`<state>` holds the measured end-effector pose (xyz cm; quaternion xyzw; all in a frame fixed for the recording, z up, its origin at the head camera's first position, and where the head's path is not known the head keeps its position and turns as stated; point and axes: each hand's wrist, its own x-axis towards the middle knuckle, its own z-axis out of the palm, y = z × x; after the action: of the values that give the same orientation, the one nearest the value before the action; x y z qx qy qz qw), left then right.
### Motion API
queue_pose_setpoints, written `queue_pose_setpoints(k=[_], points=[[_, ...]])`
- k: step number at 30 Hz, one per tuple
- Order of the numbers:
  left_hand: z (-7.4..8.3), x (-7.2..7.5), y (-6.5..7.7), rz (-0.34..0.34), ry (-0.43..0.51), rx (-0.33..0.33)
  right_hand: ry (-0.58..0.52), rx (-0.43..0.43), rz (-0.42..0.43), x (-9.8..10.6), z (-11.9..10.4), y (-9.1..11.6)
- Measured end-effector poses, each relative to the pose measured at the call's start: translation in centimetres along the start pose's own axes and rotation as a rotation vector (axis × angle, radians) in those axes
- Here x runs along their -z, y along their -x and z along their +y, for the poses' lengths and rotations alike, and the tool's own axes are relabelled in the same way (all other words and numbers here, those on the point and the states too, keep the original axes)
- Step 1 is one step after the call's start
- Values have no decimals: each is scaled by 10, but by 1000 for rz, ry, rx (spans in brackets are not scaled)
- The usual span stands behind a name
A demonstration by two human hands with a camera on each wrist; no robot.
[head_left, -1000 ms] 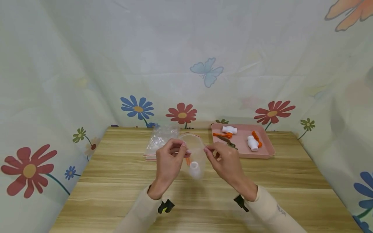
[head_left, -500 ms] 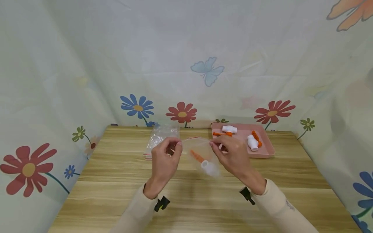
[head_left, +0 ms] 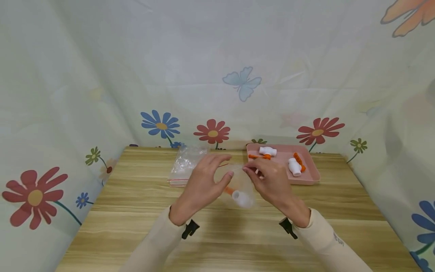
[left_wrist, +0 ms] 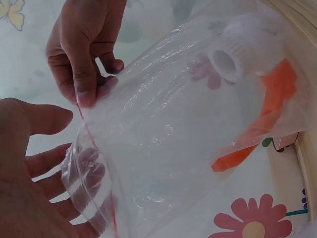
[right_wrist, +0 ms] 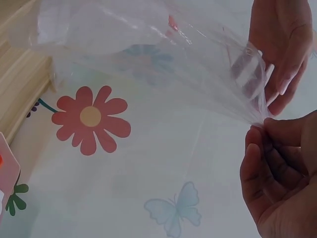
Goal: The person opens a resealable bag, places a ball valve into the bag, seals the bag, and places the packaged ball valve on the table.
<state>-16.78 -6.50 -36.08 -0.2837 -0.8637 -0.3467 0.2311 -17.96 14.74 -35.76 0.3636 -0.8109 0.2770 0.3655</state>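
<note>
A clear zip bag [left_wrist: 163,124] with a red seal line hangs in the air, its mouth toward me. Inside it lies a white plastic ball valve [left_wrist: 233,54] with an orange handle [left_wrist: 277,94]. My right hand [head_left: 272,181] pinches one top corner of the bag between thumb and fingertips. At the other side of the mouth is my left hand [head_left: 204,181], thumb held apart from its extended fingers. Those fingers [left_wrist: 54,188] lie behind the film at the bag's opening; how firmly they touch it I cannot tell.
A pink tray [head_left: 310,177] at the back right holds two more white valves [head_left: 295,167] with orange handles. Flat clear zip bags [head_left: 185,162] lie at the back left of the wooden table [head_left: 136,211]. A flower-printed cloth [head_left: 190,56] hangs behind.
The bag with the valve has swung to the right along with my right hand. My left hand has let go of its pinch on the bag's edge and spread thumb from fingers, moving right.
</note>
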Motion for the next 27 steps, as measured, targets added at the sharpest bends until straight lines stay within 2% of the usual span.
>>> queue_pose_setpoints(k=[3, 6, 17, 23, 27], points=[[0, -4, -6, -60, -4, -10, -1, -9, -9, 0, -1, 0], [0, -7, -9, -80, 21, -22, -10, -21, -17, -1, -3, 0], [1, -13, -12, -60, 80, -39, -19, -45, -33, -1, -6, 0], [1, -15, -12, -65, 58, -47, -11, -53, -45, 0, -8, 1], [1, -16, -11, -60, 35, -76, -5, -55, -52, 0, -8, 2]])
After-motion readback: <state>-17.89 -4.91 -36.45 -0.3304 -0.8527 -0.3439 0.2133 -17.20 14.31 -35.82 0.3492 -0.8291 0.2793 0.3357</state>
